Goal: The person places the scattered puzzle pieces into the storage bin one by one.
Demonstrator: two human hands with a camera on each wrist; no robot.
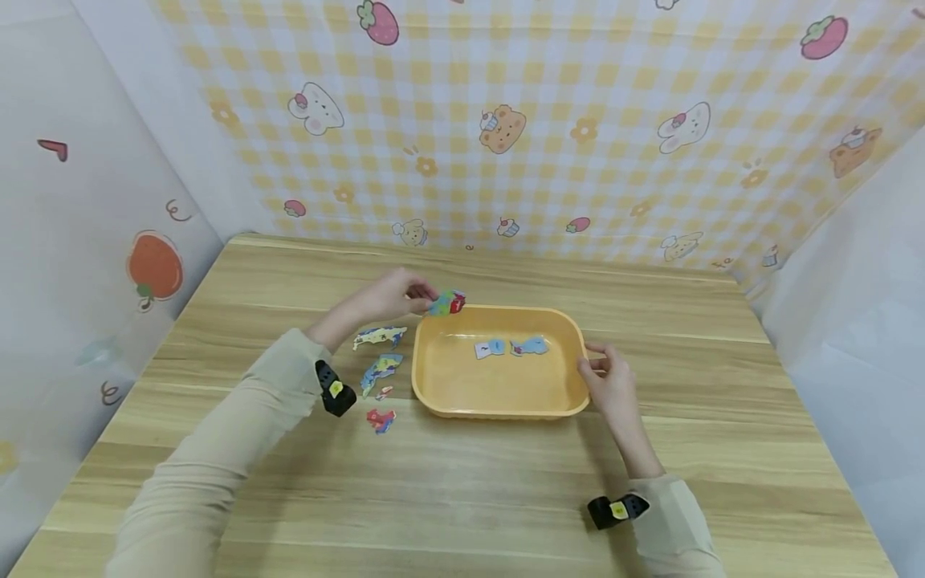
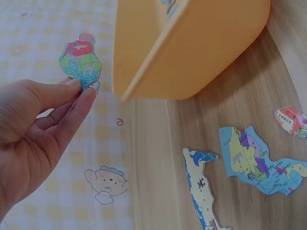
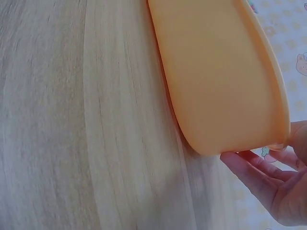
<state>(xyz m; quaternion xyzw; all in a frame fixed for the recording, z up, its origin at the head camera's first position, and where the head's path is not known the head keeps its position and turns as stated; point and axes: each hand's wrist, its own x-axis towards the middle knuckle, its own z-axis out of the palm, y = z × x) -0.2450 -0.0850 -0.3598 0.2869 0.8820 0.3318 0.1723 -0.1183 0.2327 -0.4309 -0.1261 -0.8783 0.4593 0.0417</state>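
My left hand [image 1: 390, 299] pinches a colourful map puzzle piece [image 2: 81, 64], green, blue and red, between thumb and fingers. It holds the piece up at the far left corner of a yellow-orange plastic tray [image 1: 499, 393]. At the tray's right end, my right hand [image 1: 613, 384] grips the rim, with the thumb at the edge and fingertips against the outer wall, as the right wrist view shows. Inside the tray lie two light-blue pieces, a left one [image 1: 489, 348] and a right one [image 1: 530, 346], apart from each other.
Left of the tray, more map pieces lie on the wooden table [image 1: 477, 498]: a long cream-and-blue one [image 1: 379, 336], a blue-and-yellow one [image 1: 381, 372], a small reddish one [image 1: 385, 392] and a red one [image 1: 380, 420]. A checked yellow cloth [image 1: 462, 177] hangs behind.
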